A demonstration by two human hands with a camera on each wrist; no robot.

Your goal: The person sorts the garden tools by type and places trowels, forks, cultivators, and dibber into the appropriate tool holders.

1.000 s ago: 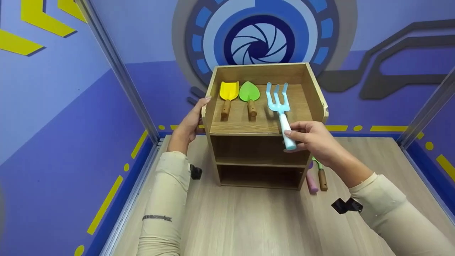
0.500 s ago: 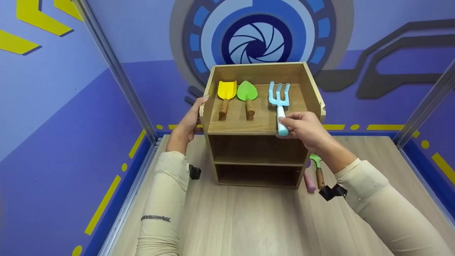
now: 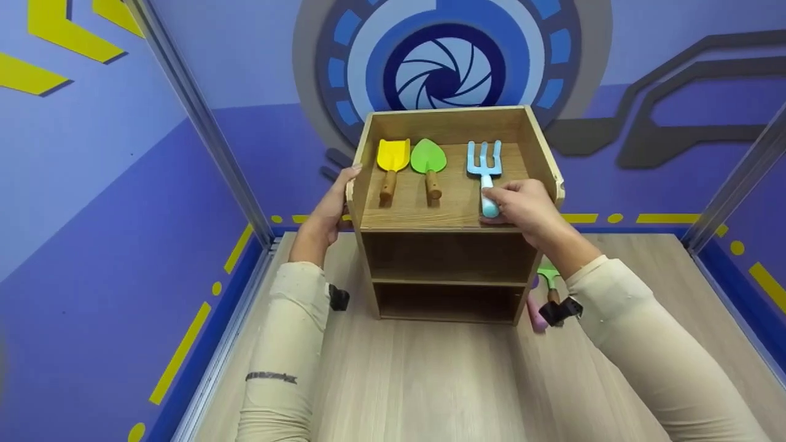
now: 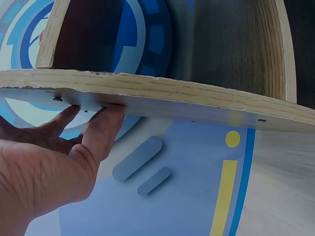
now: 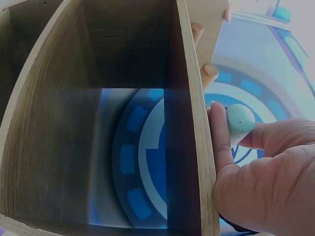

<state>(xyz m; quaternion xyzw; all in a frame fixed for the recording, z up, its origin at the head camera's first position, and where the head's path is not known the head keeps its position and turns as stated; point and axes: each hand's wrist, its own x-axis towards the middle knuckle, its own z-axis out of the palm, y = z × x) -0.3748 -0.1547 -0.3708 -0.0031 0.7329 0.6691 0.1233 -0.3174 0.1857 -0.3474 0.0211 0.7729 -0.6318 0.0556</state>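
My right hand [image 3: 523, 205] pinches the white handle of a light blue hand fork [image 3: 484, 161] between thumb and fingers. The fork lies along the right part of the top tray of a small wooden shelf [image 3: 451, 231], tines toward the back. In the right wrist view the round end of the fork's handle [image 5: 240, 117] shows between thumb and finger, right at the tray's front edge. My left hand [image 4: 69, 157] rests its fingertips against the shelf's outer left side. Left of the fork lie a yellow shovel [image 3: 393, 155] and a green trowel [image 3: 428, 156], both with wooden handles.
On the light wooden table [image 3: 442, 380], right of the shelf, lie a green rake [image 3: 549, 274], partly covered by the right wrist camera, and a pink-handled tool [image 3: 536, 314]. Two open compartments face forward below the tray. Blue printed walls [image 3: 258, 147] stand behind and beside it.
My right hand has carried the fork forward and down over the tray, so its handle now lies inside the front edge. My left hand has stayed at the shelf's side.
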